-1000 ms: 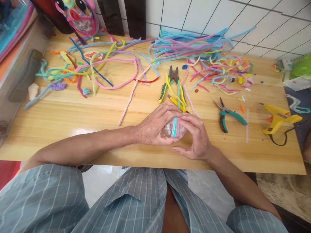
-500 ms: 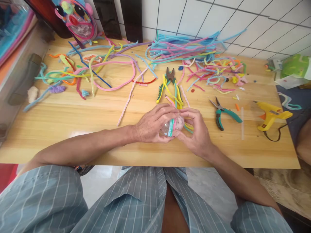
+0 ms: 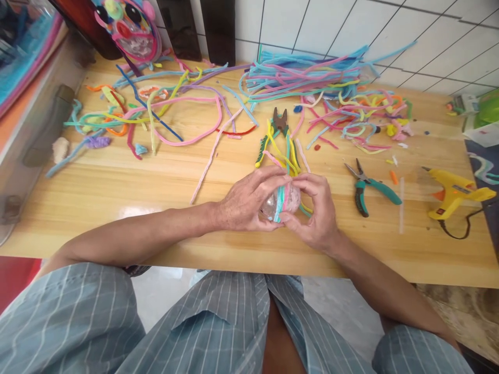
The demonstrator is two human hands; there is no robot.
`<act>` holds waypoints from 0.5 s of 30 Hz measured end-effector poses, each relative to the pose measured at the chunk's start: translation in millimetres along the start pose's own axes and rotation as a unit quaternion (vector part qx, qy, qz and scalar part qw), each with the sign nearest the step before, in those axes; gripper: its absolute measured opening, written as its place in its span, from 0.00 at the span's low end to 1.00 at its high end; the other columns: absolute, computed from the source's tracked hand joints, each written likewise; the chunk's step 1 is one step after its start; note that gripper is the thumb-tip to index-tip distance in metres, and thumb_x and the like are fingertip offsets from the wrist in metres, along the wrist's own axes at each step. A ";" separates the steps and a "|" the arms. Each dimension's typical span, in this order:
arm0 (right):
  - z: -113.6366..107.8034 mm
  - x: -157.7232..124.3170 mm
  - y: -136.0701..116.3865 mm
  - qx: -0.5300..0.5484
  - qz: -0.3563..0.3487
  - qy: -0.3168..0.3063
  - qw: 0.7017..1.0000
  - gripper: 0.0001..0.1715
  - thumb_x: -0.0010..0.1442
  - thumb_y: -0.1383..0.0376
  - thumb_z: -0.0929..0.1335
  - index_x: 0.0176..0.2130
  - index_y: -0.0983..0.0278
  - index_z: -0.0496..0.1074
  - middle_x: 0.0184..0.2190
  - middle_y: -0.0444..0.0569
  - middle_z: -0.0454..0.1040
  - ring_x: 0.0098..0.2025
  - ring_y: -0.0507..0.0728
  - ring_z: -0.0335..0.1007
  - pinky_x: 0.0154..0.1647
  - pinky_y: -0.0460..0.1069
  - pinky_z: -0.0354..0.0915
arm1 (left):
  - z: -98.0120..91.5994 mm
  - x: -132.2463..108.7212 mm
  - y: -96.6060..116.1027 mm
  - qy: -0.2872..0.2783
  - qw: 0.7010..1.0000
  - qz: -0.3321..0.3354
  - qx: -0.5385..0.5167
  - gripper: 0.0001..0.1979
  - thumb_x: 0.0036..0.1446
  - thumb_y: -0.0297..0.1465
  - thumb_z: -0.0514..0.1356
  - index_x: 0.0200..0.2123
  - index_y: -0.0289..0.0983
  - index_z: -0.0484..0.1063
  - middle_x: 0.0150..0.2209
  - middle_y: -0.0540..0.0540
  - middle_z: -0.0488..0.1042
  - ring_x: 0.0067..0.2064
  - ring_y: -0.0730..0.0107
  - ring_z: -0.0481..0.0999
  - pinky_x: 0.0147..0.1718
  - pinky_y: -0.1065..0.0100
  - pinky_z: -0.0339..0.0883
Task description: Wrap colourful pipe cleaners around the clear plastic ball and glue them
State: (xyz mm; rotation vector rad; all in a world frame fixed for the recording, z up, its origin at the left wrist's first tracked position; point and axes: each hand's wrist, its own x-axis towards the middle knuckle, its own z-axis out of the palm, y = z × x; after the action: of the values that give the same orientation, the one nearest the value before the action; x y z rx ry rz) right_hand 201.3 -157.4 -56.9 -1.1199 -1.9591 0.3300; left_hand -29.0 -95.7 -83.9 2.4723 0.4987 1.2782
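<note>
Between my two hands is a clear plastic ball (image 3: 268,208), wrapped round its middle by blue, green and pink pipe cleaner bands (image 3: 281,203). My left hand (image 3: 253,200) curls over the ball's left side. The fingertips and thumb of my right hand (image 3: 314,210) press on its right side, near the bands. Just beyond the fingers lie pliers with green and yellow handles (image 3: 279,120), with yellow, green and pink pipe cleaners (image 3: 278,148) strewn across them. The ball's underside is hidden by my hands.
Teal-handled pliers (image 3: 376,189), a clear glue stick (image 3: 402,205) and a yellow glue gun (image 3: 454,192) lie to the right. A bundle of pipe cleaners (image 3: 304,78) rests by the tiled wall. Loose ones (image 3: 183,141) spread across the left, before a decorated figure (image 3: 136,39).
The whole view has shifted slightly, so the table's things appear further right. The ball has turned a little, showing more of its bands; both hands keep their hold.
</note>
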 end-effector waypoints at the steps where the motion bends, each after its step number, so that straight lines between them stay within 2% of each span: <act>1: 0.5 0.2 0.0 0.000 -0.007 0.006 1.000 0.35 0.67 0.50 0.77 0.67 0.53 0.69 0.59 0.57 0.76 0.60 0.70 0.77 0.58 0.69 0.78 | 0.2 -0.4 0.4 -0.005 1.000 -0.011 -0.001 0.46 0.67 0.52 0.70 0.78 0.40 0.56 0.68 0.30 0.72 0.72 0.44 0.77 0.66 0.44 0.82; 5: 1.3 1.9 -0.2 0.023 -0.018 0.016 0.999 0.33 0.69 0.52 0.77 0.68 0.51 0.70 0.59 0.56 0.75 0.60 0.69 0.77 0.58 0.67 0.78 | 2.1 -3.2 -1.0 -0.012 0.998 -0.046 -0.033 0.50 0.62 0.54 0.75 0.77 0.45 0.56 0.70 0.31 0.69 0.73 0.41 0.74 0.67 0.38 0.80; 9: 0.4 1.1 -0.6 0.042 -0.007 0.010 0.999 0.34 0.68 0.54 0.77 0.69 0.49 0.70 0.60 0.55 0.76 0.61 0.70 0.76 0.59 0.68 0.78 | 4.2 -5.5 -3.8 -0.008 0.997 -0.051 -0.065 0.52 0.58 0.55 0.77 0.77 0.49 0.57 0.71 0.31 0.63 0.73 0.39 0.71 0.65 0.36 0.79; 15: 1.2 -1.8 -4.1 0.086 0.067 -0.004 0.994 0.32 0.66 0.55 0.78 0.66 0.50 0.72 0.60 0.54 0.75 0.62 0.69 0.76 0.55 0.65 0.78 | 6.7 -3.8 -1.3 -0.008 0.996 -0.049 -0.068 0.50 0.61 0.51 0.76 0.77 0.45 0.55 0.66 0.32 0.70 0.69 0.42 0.74 0.65 0.37 0.77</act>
State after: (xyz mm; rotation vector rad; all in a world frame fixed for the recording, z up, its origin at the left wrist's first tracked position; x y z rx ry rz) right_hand 198.4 -160.9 -56.3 -1.1414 -1.8283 0.5647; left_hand -25.8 -97.0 -90.8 2.3146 0.5056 1.2119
